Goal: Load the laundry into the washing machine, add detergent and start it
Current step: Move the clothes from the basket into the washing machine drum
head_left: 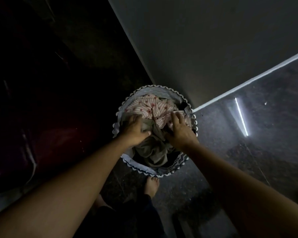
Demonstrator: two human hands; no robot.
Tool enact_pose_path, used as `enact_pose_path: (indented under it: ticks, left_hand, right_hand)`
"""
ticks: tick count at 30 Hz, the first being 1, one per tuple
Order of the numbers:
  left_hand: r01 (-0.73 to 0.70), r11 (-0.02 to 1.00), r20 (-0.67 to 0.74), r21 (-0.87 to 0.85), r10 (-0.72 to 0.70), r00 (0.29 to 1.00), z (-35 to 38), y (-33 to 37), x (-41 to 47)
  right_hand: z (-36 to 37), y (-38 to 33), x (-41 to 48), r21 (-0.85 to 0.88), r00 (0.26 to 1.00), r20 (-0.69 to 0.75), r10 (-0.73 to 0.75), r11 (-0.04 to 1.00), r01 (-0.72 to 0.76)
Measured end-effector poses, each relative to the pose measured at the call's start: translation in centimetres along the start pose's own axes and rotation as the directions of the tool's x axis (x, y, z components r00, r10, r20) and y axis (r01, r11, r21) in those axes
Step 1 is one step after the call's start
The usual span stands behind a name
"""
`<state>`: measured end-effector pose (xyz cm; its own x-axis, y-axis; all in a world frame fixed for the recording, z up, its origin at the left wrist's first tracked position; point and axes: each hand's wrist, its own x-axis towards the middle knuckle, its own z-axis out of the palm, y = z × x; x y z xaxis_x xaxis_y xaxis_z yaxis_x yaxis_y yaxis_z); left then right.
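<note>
A round laundry basket (pixel 127 98) with a zigzag-trimmed rim stands on the dark floor below me, full of clothes. On top lie a pink-and-white striped patterned garment (pixel 150 105) and an olive-grey garment (pixel 153 152). My left hand (pixel 135 130) grips a fold of the olive-grey cloth at the basket's left side. My right hand (pixel 180 129) reaches into the clothes on the right, fingers curled into the fabric; a ring shows on one finger. The washing machine cannot be made out in this dim view.
A grey wall (pixel 205 40) rises behind the basket, with a pale skirting line (pixel 248 81) running right. A bright strip of light (pixel 241 117) lies on the speckled floor. A dark reddish object (pixel 24 126) fills the left. My bare foot (pixel 150 185) stands just before the basket.
</note>
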<state>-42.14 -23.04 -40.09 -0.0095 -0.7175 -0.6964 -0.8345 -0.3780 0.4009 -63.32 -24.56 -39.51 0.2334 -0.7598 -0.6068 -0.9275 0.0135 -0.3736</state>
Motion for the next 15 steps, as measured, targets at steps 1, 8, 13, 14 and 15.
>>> enact_pose_path:
  ticks: [1, 8, 13, 14, 15]
  left_hand:
    - [0.008, 1.0, 0.007, -0.001, -0.008, 1.0, 0.6, -0.4, 0.6]
    - [-0.036, 0.961, -0.041, 0.274, 0.049, 0.998, 2.0, -2.6, 1.1]
    - [-0.026, 0.949, -0.077, -0.316, 0.001, 0.997, 0.2, 1.1, -1.7]
    - [-0.069, 0.906, -0.099, -0.417, 0.03, 0.995, -0.4, 2.2, -2.4]
    - [-0.119, 0.863, -0.132, -0.491, 0.061, 0.989, -1.0, 3.1, -3.1]
  right_hand:
    - [0.5, 0.4, 0.5, -0.006, 1.0, 0.003, 0.013, 1.0, -0.013]
    - [1.8, 0.7, 1.4, -0.007, 0.999, -0.053, -0.001, 1.0, 0.0]
    - [1.3, -0.1, -1.5, -0.067, 0.97, -0.175, -0.17, 0.985, 0.16]
    - [1.2, -0.2, -2.3, -0.081, 0.944, -0.211, -0.254, 0.967, 0.242]
    - [0.9, -0.5, -3.2, -0.081, 0.912, -0.248, -0.327, 0.945, 0.317]
